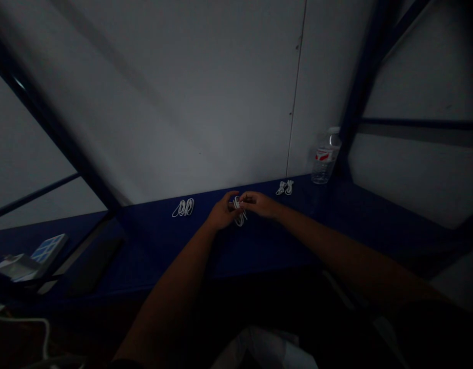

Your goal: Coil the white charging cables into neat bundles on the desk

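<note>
Both my hands meet over the middle of a blue shelf (163, 246), around a coiled white cable (240, 219). My left hand (222, 211) has its fingers closed on the left side of the coil. From the right, my right hand (260, 204) pinches the cable near its top, thumb and forefinger together. The coil's lower loops hang below the fingers. Part of the cable is hidden behind the fingertips. To the left lie two coiled white cables (183, 207) side by side. Two smaller white cable bundles (284, 187) lie to the right, near the wall.
A clear plastic bottle (326, 156) with a red and white label stands at the shelf's right end. A pale wall (205, 113) rises behind, between blue metal posts (59, 130). At far left are a blue-and-white box (50, 248) and a dark flat object (96, 261).
</note>
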`<state>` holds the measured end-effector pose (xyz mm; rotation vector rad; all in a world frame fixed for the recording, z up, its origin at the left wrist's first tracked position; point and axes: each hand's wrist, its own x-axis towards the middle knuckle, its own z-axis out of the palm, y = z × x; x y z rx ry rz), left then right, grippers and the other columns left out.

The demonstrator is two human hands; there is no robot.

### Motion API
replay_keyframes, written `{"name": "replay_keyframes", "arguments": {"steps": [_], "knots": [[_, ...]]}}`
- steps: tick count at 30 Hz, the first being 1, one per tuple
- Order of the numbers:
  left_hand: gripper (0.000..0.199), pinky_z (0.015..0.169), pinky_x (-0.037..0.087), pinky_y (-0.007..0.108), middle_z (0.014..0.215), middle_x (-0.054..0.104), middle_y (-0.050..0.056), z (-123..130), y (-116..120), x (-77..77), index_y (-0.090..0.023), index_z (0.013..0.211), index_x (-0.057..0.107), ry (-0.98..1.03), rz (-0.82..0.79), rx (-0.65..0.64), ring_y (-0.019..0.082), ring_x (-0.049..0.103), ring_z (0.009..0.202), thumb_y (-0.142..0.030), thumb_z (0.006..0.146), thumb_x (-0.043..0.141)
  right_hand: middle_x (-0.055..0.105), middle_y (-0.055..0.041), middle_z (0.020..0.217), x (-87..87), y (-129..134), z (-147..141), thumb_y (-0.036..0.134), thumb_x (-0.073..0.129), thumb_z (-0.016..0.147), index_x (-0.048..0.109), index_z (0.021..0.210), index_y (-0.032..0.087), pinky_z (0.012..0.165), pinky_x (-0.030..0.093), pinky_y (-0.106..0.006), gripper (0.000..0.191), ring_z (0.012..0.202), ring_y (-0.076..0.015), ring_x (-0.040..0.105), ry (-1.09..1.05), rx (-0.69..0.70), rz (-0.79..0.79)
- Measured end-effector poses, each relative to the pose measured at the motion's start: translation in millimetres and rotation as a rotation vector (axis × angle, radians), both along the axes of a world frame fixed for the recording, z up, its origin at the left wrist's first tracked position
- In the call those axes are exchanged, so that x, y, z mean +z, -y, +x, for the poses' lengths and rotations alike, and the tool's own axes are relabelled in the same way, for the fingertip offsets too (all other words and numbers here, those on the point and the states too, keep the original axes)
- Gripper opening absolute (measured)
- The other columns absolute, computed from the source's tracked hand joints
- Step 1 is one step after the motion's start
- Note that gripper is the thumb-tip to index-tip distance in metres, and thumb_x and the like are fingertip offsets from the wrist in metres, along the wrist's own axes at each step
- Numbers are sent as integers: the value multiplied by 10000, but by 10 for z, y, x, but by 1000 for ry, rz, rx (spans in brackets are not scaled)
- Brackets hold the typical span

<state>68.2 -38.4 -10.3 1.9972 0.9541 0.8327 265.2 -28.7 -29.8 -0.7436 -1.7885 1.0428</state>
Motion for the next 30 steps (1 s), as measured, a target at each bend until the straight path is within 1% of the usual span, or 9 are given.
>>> {"name": "replay_keyframes", "arguments": {"steps": [6, 9, 14, 16, 18, 20, 22, 26, 30], "knots": [[533, 590, 498, 252, 851, 718, 31, -8, -23, 4, -233, 1312, 485, 16, 6, 173, 150, 654, 618, -285, 810, 657, 674, -25, 823, 25, -6, 27, 479, 721, 750, 640, 886, 186, 753, 512, -328, 333, 756, -166, 625, 8, -61, -67], [433, 585, 478, 250, 810, 710, 27, -80, -86, 3, -224, 1253, 547, -39, 38, 340, 143, 625, 595, -248, 826, 612, 675, -27, 821, 79, 0, 100, 492, 738, 734, 648, 879, 186, 777, 519, -338, 350, 768, -168, 626, -64, -91, -81], [360, 779, 490, 311, 1006, 690, 90, -174, -126, 44, -173, 1145, 621, -152, 200, 563, 183, 642, 827, -248, 793, 647, 681, -23, 829, 166, 32, 194, 485, 769, 717, 654, 879, 195, 815, 533, -360, 352, 786, -172, 643, -218, -100, -132], [317, 856, 474, 329, 1055, 677, 104, -140, -73, 83, -160, 1113, 636, -147, 316, 550, 195, 631, 911, -270, 815, 634, 682, -20, 818, 172, 46, 184, 466, 783, 712, 659, 885, 198, 798, 537, -354, 343, 771, -169, 648, -249, -94, -150], [268, 861, 473, 318, 1026, 688, 86, -64, 10, 118, -168, 1061, 657, -102, 366, 409, 186, 628, 909, -343, 871, 587, 683, -19, 808, 168, 61, 148, 459, 788, 711, 666, 888, 199, 763, 539, -340, 337, 752, -166, 645, -240, -94, -149], [300, 809, 484, 293, 954, 705, 63, 30, 93, 130, -174, 1002, 676, -66, 327, 204, 171, 633, 850, -431, 886, 574, 688, -20, 818, 165, 79, 105, 461, 784, 711, 674, 890, 200, 737, 538, -325, 335, 744, -163, 639, -214, -101, -124], [332, 755, 489, 277, 904, 714, 57, 113, 148, 115, -169, 975, 680, -35, 246, 116, 166, 641, 802, -471, 846, 627, 695, -24, 837, 171, 102, 70, 468, 776, 714, 680, 888, 199, 728, 535, -317, 335, 746, -162, 636, -195, -113, -91], [298, 658, 477, 257, 830, 713, 55, 173, 133, 72, -157, 939, 655, 76, 72, 161, 157, 649, 713, -421, 805, 682, 712, -53, 938, 209, 144, 52, 490, 765, 717, 672, 899, 199, 718, 542, -320, 356, 797, -180, 646, -187, -127, -65], [226, 625, 462, 237, 753, 658, 22, 52, -13, 105, -156, 883, 598, 309, -33, 262, 128, 616, 643, -367, 822, 652, 707, -38, 938, 253, 109, 159, 513, 776, 704, 598, 936, 231, 669, 556, -328, 407, 746, -179, 664, -371, -180, -186]]}}
